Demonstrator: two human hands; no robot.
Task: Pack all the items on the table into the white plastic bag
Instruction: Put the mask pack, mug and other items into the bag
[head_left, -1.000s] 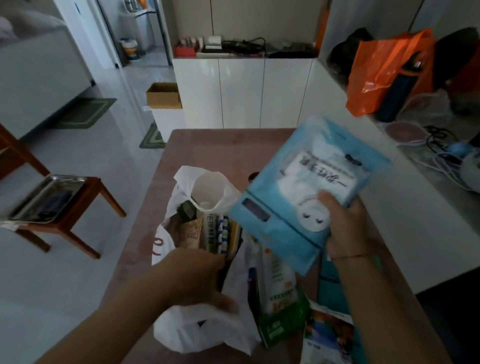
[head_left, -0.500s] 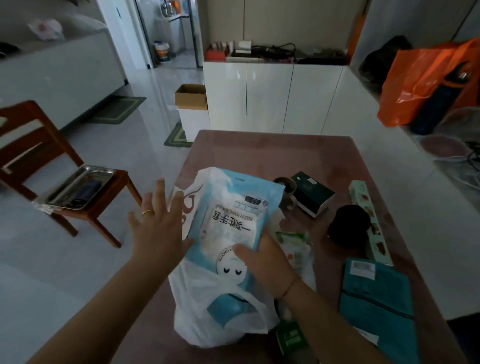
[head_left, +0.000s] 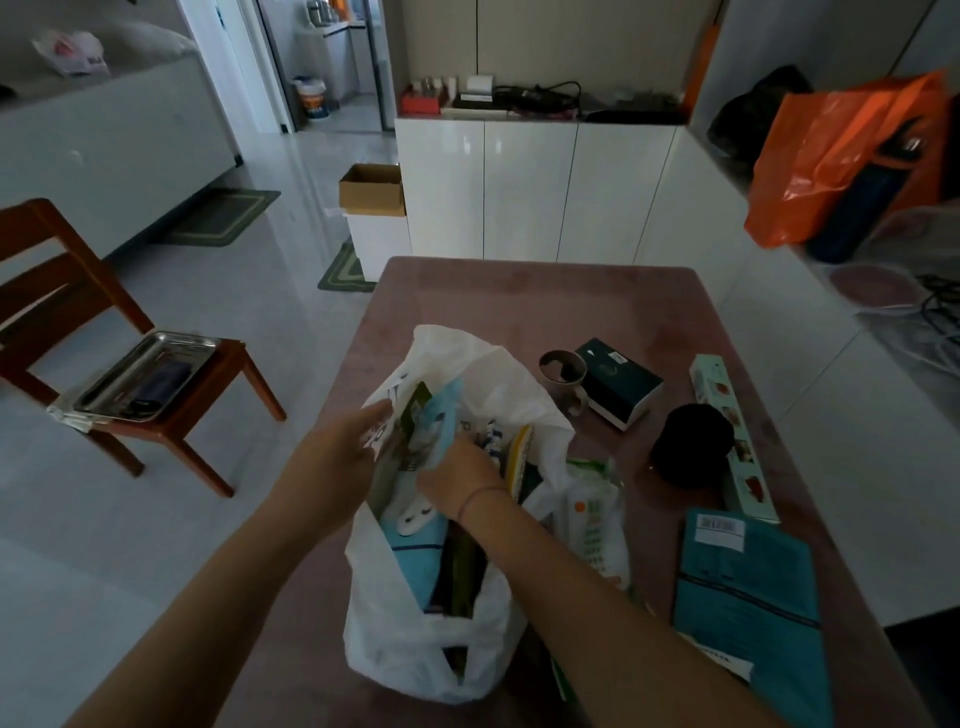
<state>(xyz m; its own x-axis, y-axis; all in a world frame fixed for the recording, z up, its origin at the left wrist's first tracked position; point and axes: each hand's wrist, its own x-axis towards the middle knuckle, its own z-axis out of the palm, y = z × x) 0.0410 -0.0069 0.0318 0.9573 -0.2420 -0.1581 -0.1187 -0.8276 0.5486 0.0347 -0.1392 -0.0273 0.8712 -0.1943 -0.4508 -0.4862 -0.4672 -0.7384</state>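
Observation:
The white plastic bag stands open on the pink table, stuffed with packets. A light-blue packet is now upright inside it. My right hand reaches into the bag's mouth and grips that packet's top edge. My left hand pinches the bag's left rim. Still on the table are a mug, a dark green box, a black cylinder, a long pale box, a teal pouch and a white-green packet.
A wooden chair with a metal tray stands left of the table. White cabinets line the far wall. An orange bag sits on the counter to the right, and a cardboard box stands on the floor.
The light-blue packet went from held above the table down into the bag. My left hand, spread open half a second ago, has closed on the bag's rim.

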